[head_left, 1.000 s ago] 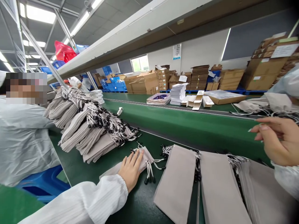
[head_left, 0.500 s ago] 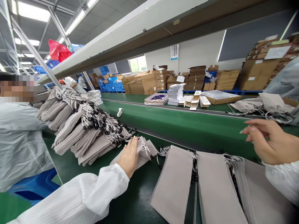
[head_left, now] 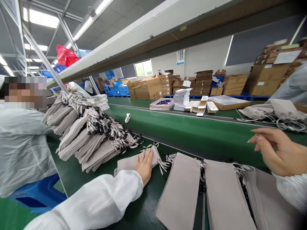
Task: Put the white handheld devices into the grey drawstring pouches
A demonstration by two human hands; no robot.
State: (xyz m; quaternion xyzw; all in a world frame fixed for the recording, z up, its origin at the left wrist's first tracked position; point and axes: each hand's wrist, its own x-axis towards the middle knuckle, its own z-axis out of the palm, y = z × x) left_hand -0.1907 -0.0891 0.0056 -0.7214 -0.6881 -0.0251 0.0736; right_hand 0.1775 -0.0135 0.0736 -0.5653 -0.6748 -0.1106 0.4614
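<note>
Head view: we found the left hand (head_left: 144, 165) flat on a grey pouch (head_left: 127, 163), the right hand (head_left: 279, 153) raised, loosely curled and empty; the pouch's loose cords (head_left: 164, 164) risked tangling.

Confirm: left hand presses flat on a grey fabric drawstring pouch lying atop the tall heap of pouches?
No. In the head view the left hand is flat on that grey pouch, but it lies on the dark green table beside the heap, not atop it.

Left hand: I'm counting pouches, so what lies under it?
Under the left hand lies a flat grey drawstring pouch on the dark green table, cords poking out at its end. The palm covers part, so whether it is one pouch or several is hidden.
</note>
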